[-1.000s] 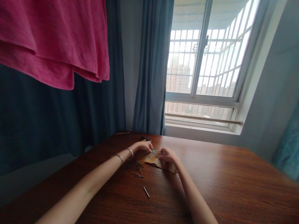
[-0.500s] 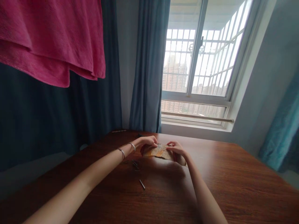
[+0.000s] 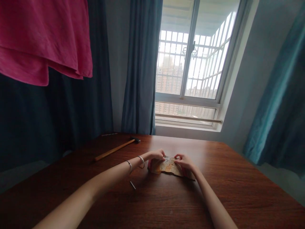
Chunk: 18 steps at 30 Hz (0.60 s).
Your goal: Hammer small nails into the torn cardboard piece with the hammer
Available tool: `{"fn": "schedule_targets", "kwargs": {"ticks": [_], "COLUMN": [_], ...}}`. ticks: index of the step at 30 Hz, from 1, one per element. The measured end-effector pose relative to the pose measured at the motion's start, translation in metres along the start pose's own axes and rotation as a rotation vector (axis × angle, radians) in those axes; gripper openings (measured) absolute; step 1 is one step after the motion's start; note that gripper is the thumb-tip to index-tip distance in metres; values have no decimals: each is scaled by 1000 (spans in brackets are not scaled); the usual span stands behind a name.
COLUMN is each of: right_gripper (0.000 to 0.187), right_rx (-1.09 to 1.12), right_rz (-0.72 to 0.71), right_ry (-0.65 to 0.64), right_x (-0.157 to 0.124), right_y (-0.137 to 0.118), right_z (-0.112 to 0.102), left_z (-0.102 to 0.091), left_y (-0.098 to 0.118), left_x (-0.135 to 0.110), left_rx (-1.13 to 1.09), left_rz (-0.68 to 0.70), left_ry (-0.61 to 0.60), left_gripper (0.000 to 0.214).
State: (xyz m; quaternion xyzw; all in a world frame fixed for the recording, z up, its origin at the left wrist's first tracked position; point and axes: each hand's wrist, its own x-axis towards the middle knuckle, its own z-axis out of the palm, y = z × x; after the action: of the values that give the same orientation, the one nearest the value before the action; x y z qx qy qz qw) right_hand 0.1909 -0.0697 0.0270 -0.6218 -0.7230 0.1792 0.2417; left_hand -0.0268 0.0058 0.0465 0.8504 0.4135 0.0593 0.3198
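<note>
My left hand (image 3: pixel 159 155) pinches the upper left edge of a tan, dark-spotted sheet (image 3: pixel 168 166) with orange patches. My right hand (image 3: pixel 185 161) grips the same sheet near its upper right edge, thumb and fingers closed on it. The sheet's lower edge is wavy and its sides bend down; its material cannot be made out. Left of it, close to my left forearm, lies a small metal rod (image 3: pixel 132 185). Farther back on the left rests a hammer (image 3: pixel 116 150) with a wooden handle and dark head.
All this is on a brown wooden table (image 3: pixel 228 184). Behind it are a barred window (image 3: pixel 186 76) and a blue curtain (image 3: pixel 140 70). A pink towel (image 3: pixel 45 41) hangs at the upper left. Another curtain (image 3: pixel 269 111) hangs at the right.
The camera view has turned to the right. Both hands have come nearer with the sheet, still gripping it. The hammer, mostly hidden before, now shows in full beyond my left arm.
</note>
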Motion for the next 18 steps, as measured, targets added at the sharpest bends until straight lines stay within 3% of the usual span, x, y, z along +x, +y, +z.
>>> {"fn": "schedule_targets", "kwargs": {"ticks": [5, 8, 14, 18], "right_gripper": [28, 31, 21, 20], "right_rx": [-100, -149, -236, -264], "right_rz": [-15, -7, -6, -24], "right_ry": [62, 114, 235, 268], "right_x": [-3, -5, -16, -25], "right_y": [-6, -9, -17, -21], "right_z": [4, 7, 18, 24], "left_z": [9, 16, 22, 26], "left_y": [-14, -19, -11, -1], "left_x": [1, -3, -21, -31], "left_rx": [-44, -8, 233, 290], "left_rz": [-11, 5, -52, -53], "left_ry": [74, 141, 405, 440], "left_gripper": [34, 34, 38, 31]}}
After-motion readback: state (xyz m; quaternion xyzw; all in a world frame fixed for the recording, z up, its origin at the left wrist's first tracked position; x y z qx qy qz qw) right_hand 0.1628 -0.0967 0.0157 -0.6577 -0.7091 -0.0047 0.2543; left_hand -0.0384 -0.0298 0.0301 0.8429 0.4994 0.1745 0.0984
